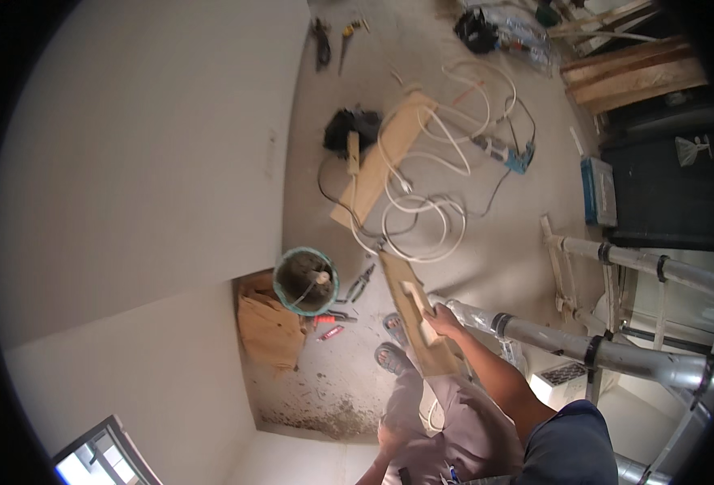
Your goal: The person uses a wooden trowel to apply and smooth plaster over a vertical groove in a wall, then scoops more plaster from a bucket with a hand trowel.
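Note:
My right hand point(443, 318) grips the pale handle of a long wooden float or board point(397, 271), held tilted in front of my legs. Low in the view, my left hand point(388, 435) is beside my leg, its fingers too indistinct to read. A green bucket point(288, 291) of grey mortar, with a tool in it, stands left of the float. Between them lie pliers point(362, 283), a red-handled tool point(325, 320) and a small red knife point(331, 333).
Coiled cables point(423, 259), a plank point(401, 137), a power drill point(515, 158) and a black bag point(342, 129) lie ahead. Metal scaffold tubes point(640, 360) run along the right. A white wall point(155, 162) and folded cardboard point(268, 327) are on the left.

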Tool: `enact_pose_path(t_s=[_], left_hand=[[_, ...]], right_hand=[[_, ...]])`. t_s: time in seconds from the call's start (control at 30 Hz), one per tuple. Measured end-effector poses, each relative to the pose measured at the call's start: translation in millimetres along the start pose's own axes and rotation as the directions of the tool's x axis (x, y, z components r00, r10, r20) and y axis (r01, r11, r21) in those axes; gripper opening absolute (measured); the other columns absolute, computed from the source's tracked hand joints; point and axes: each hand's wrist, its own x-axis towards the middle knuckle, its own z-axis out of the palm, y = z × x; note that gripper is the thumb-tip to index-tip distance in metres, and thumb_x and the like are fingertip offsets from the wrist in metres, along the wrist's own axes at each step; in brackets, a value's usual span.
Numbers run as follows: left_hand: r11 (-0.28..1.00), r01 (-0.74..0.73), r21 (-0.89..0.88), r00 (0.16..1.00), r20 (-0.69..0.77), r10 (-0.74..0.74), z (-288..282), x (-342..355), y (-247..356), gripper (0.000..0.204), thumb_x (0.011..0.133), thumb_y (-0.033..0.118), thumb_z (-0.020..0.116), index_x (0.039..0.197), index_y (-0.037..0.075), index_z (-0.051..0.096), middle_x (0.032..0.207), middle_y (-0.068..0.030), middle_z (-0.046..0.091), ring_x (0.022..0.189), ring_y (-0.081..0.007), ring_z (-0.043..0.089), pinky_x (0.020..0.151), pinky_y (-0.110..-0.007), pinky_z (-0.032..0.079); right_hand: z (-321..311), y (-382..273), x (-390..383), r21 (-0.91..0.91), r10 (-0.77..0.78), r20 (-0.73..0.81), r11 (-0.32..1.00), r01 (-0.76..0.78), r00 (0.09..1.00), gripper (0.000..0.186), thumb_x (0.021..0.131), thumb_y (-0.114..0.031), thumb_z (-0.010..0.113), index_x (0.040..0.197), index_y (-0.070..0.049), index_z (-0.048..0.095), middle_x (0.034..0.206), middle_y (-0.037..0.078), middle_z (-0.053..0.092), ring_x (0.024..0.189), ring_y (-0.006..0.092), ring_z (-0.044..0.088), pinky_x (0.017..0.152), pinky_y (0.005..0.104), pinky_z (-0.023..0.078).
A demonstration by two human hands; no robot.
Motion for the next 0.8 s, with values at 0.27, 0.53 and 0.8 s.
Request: enact_pose_path(t_s=[0.27,0.53,0.8], left_hand=[[0.906,0.166,-0.390,0.986,0.054,-0.158,-59,-59,-77,0.035,0.090,0.029,0.058,0.113,0.003,0.062,0.102,-0.0088,0.067,0.084,-0.0183,0.065,0.063,-0.031,0.052],[0.865,-0.010,-0.502,0.939,-0.301,-0.164,-131,-104,-83,0.026,0.085,0.021,0.060,0.095,-0.002,0.067,0.076,-0.0095,0.068,0.066,-0.0161,0.063,0.056,-0.033,0.050],[0.828,0.188,-0.528,0.974,-0.005,-0.225,-168,-76,-54,0.017,0.089,0.027,0.060,0.084,0.011,0.057,0.069,-0.0041,0.059,0.063,-0.0227,0.062,0.047,-0.041,0.046]], right_hand=[[-121,-13,-138,0.936,0.095,0.193,0.283,-0.212,0.977,0.042,0.095,-0.037,0.057,0.118,-0.001,0.061,0.108,0.014,0.067,0.094,0.0241,0.067,0.078,0.0353,0.057],[-238,-69,-261,0.961,-0.100,-0.046,-0.276,0.017,0.994,0.033,0.093,-0.034,0.057,0.111,-0.007,0.057,0.100,0.007,0.065,0.086,0.0225,0.066,0.074,0.0340,0.058],[-272,-94,-224,0.972,0.104,-0.055,-0.220,0.077,0.993,0.034,0.098,-0.040,0.050,0.118,-0.013,0.058,0.107,0.002,0.065,0.094,0.0197,0.063,0.072,0.0357,0.054]])
